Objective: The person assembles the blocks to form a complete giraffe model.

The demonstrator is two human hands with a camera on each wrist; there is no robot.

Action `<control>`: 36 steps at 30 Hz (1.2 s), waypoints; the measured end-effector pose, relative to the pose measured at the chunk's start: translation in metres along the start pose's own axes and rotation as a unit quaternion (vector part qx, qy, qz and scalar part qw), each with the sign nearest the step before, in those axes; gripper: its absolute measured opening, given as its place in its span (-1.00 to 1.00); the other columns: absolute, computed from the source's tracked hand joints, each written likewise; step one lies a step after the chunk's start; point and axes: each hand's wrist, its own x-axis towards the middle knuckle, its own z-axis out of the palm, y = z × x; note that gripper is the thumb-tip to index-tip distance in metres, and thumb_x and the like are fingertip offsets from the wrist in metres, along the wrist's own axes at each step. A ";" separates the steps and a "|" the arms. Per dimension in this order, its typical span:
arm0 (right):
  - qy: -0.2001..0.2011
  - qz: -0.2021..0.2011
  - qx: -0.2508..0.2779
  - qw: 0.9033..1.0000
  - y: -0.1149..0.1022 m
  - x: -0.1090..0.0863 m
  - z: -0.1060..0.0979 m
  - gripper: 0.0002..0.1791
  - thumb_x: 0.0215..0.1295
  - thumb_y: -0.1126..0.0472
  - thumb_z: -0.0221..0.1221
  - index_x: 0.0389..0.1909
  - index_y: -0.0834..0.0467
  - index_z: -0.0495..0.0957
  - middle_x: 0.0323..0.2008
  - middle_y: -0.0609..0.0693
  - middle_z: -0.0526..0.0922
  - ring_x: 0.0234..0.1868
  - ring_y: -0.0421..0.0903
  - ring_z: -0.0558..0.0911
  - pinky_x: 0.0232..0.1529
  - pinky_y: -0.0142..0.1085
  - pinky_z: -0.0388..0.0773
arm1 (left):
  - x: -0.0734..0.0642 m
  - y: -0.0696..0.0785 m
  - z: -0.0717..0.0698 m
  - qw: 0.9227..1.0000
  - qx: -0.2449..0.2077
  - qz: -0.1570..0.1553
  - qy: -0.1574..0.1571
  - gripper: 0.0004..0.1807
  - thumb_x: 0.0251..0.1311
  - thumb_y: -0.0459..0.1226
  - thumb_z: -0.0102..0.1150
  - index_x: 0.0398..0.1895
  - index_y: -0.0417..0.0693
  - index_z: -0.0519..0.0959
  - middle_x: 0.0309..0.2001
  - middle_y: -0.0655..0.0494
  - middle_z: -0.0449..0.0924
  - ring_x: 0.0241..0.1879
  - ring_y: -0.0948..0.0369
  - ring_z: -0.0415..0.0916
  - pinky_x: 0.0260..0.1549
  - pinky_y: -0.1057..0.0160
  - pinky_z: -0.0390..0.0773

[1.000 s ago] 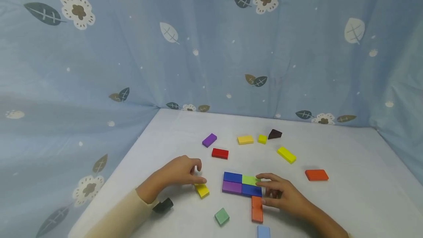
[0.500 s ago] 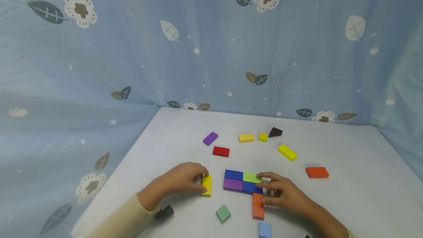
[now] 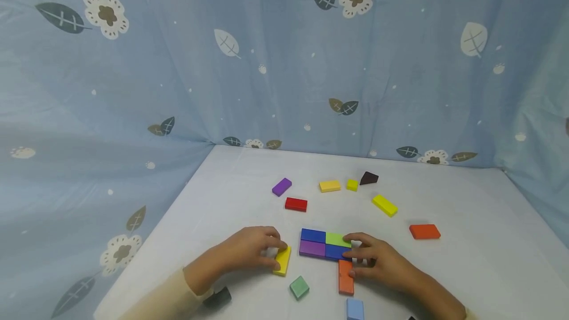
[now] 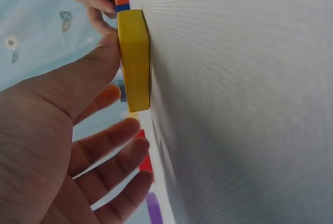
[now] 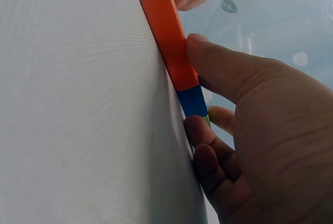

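Note:
My left hand (image 3: pixel 253 251) pinches a yellow block (image 3: pixel 283 260) between thumb and index finger, low over the white table. In the left wrist view the thumb (image 4: pixel 106 52) lies along the block's side, and the other fingers are spread. A flat group of blocks sits to the right: blue (image 3: pixel 313 234), lime green (image 3: pixel 335 239), purple (image 3: pixel 312 248) and a second blue (image 3: pixel 334 252). An orange block (image 3: pixel 346 284) adjoins the lower right corner. My right hand (image 3: pixel 384 263) rests at the group's right side, fingertips at the lime and blue blocks, thumb at the orange block.
A green block (image 3: pixel 300 288) and a light blue block (image 3: pixel 354 308) lie nearer me. Farther back are red (image 3: pixel 296 204), purple (image 3: pixel 282 186), several yellow pieces (image 3: pixel 385 205), a dark wedge (image 3: pixel 369 178) and an orange-red block (image 3: pixel 425 231). A patterned curtain (image 3: pixel 284 63) stands behind the table.
My left hand has taken hold of the yellow block, turned it and moved it right, closer to the block group. The right hand stays almost still beside the group.

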 end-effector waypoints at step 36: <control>-0.008 -0.006 -0.010 1.000 -0.002 0.001 -0.003 -0.56 0.11 -0.28 0.29 0.02 -0.29 0.67 0.24 -0.19 0.39 -0.17 -0.28 0.48 -0.29 -0.41 0.54 | 0.003 -0.001 0.005 0.986 0.009 0.167 -0.010 -0.60 0.30 0.02 0.17 0.20 0.53 0.50 0.32 0.21 0.29 0.14 0.29 0.35 0.12 0.30 0.42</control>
